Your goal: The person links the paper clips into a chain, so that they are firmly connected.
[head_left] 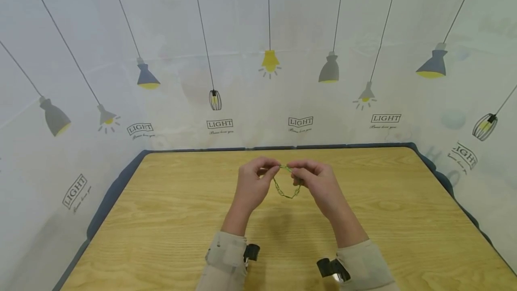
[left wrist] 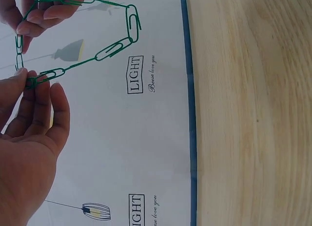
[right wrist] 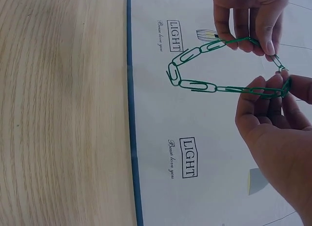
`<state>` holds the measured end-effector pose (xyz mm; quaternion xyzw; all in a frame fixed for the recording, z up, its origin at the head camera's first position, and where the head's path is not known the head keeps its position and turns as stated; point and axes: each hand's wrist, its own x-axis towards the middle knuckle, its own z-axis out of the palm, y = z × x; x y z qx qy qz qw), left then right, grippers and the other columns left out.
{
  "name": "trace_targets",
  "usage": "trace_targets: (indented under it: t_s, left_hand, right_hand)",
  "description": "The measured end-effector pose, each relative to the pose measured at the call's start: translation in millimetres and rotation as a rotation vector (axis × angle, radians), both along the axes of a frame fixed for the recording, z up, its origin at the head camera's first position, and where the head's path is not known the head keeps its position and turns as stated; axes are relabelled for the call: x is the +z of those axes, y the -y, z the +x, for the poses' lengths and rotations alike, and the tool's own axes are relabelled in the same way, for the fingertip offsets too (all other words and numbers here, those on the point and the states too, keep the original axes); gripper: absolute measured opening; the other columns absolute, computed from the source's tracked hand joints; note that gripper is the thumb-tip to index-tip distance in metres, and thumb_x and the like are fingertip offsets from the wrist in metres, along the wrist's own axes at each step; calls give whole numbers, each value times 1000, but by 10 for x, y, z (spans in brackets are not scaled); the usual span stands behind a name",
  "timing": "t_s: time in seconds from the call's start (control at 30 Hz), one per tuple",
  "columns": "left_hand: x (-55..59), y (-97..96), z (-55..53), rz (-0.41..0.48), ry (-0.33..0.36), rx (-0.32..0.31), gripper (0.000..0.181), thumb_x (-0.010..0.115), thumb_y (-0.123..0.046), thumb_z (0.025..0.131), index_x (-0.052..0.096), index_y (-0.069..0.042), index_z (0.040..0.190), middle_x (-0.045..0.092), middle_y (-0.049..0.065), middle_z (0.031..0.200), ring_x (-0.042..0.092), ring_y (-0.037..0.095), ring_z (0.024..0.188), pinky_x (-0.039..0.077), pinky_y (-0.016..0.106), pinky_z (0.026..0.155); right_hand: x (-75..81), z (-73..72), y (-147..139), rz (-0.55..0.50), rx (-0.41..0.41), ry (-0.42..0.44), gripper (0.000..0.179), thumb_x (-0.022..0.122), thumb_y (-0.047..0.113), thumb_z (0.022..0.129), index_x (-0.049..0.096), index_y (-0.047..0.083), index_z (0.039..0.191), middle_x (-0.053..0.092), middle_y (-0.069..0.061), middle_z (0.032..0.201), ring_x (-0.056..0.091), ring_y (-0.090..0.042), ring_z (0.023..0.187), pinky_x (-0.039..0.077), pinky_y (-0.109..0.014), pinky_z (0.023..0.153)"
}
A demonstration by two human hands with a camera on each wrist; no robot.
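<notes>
A loop of linked green paper clips (head_left: 288, 197) hangs in the air between both hands, above the table. My left hand (head_left: 253, 185) pinches its upper left part between thumb and fingers. On the other side my right hand (head_left: 319, 183) pinches the upper right part. In the left wrist view the paper clip chain (left wrist: 114, 49) sags away from the fingertips as a ring. The right wrist view shows the same chain (right wrist: 197, 85), with a short stretch of clips spanning the small gap between the two hands. Fingertips hide some of the clips.
A wood-grain table (head_left: 181, 210) with a dark blue edge (head_left: 194, 150) lies beneath the hands. Behind it hangs a pale backdrop (head_left: 242, 21) printed with lamps and the word LIGHT. Black wrist cameras (head_left: 252, 252) sit on both sleeves.
</notes>
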<state>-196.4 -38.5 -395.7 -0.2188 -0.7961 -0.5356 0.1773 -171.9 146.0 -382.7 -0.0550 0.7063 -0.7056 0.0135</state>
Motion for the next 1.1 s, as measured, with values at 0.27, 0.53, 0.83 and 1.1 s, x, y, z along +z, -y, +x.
trace_targets:
  t_s: [0.27, 0.53, 0.83, 1.1]
  left_hand:
    - [-21, -8, -10, 54, 36, -24, 11, 64, -13, 96, 70, -10, 104, 71, 4, 97, 70, 15, 87, 59, 28, 78]
    - [-21, -5, -18, 141, 107, -53, 18, 58, -9, 98, 64, -13, 115, 65, 10, 103, 68, 23, 88, 59, 27, 76]
    - [-18, 16, -7, 211, 141, -47, 18, 59, -15, 99, 62, -18, 116, 61, 7, 99, 64, 21, 69, 58, 48, 67]
    - [31, 39, 20, 338, 284, -206, 20, 63, -22, 97, 64, -10, 113, 63, 12, 97, 62, 16, 67, 60, 35, 68]
  right_hand:
    - [-6, 25, -2, 52, 62, -49, 25, 63, 23, 97, 68, 11, 118, 64, -2, 93, 62, -20, 84, 56, -35, 86]
    - [-22, 74, -22, 99, 236, -171, 25, 66, 22, 95, 67, 11, 117, 69, -3, 112, 66, -19, 97, 56, -36, 89]
    - [-65, 26, -80, 238, 165, -129, 21, 67, 19, 94, 70, 11, 113, 67, -5, 117, 65, -26, 105, 54, -38, 89]
    - [-63, -9, -45, 608, -42, -236, 24, 63, 13, 95, 69, 17, 118, 65, -7, 119, 65, -19, 89, 53, -29, 67]
